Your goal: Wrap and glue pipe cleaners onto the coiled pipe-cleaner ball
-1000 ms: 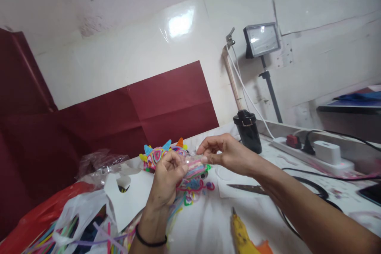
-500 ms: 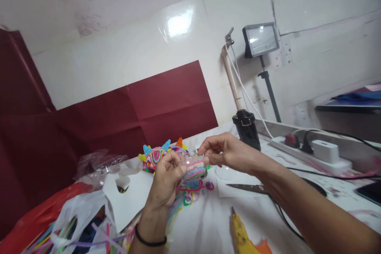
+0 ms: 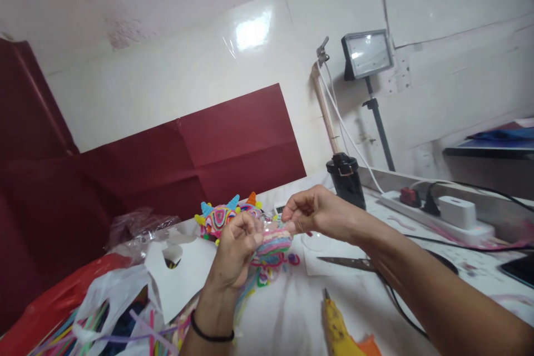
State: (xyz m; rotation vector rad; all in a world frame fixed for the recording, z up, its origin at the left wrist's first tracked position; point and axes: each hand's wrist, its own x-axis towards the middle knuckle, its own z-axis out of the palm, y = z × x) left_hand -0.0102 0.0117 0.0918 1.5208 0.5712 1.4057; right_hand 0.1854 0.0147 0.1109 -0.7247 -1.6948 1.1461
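Observation:
Between my hands is a rounded piece striped in pink, blue and cream pipe cleaners [image 3: 273, 247], with a clear plastic-looking upper part. My left hand [image 3: 237, 247], a black band round its wrist, is closed on the piece's left side. The thumb and fingers of my right hand [image 3: 312, 211] pinch its upper right edge. Just below lie small coloured curls of pipe cleaner [image 3: 267, 276]. Behind my left hand stands a colourful coiled pipe-cleaner figure [image 3: 217, 218] with blue and orange horns. Fine detail between the fingertips is blurred.
A yellow glue gun [image 3: 337, 325] lies in front, nozzle pointing away. Scissors [image 3: 348, 263] rest under my right forearm. At left are a white cut-out sheet [image 3: 181, 278] and bags with loose pipe cleaners [image 3: 62, 334]. A power strip [image 3: 438, 217] and black canister [image 3: 346, 181] stand at right.
The striped piece has tilted slightly, showing more of its stripes, and my right hand has shifted a little to the right. Both hands keep their grip.

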